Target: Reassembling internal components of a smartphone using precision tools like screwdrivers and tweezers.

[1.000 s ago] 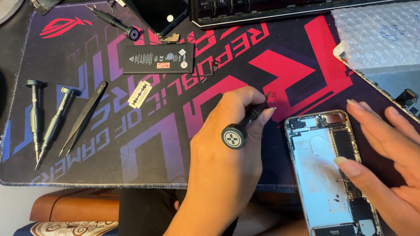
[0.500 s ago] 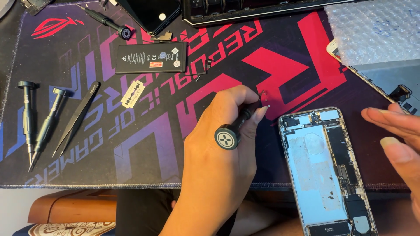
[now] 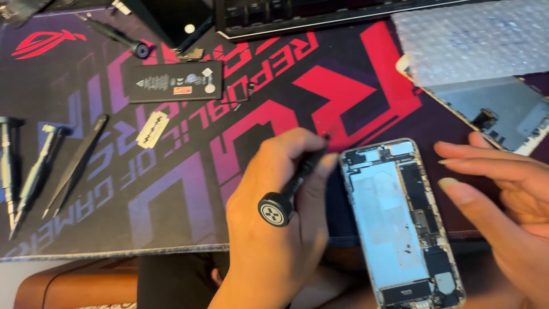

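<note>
From my feed, the tip of the screwdriver (image 3: pixel 291 189) is buried under the fingers of the left hand (image 3: pixel 274 229), so I cannot tell whether it touches the mat (image 3: pixel 189 189) or anything on it. The right hand (image 3: pixel 503 200) runs off the right edge, wrist unseen. The opened phone (image 3: pixel 400 223) is cut at the bottom edge, and its small parts are too fine to tell apart. The detached screen panel (image 3: pixel 503 114) lies partly under bubble wrap (image 3: pixel 469 43) and leaves the frame on the right. The keyboard (image 3: pixel 309 14) is cropped at the top. Two screwdrivers (image 3: pixel 23 171) at far left are clipped by the edge.
</note>
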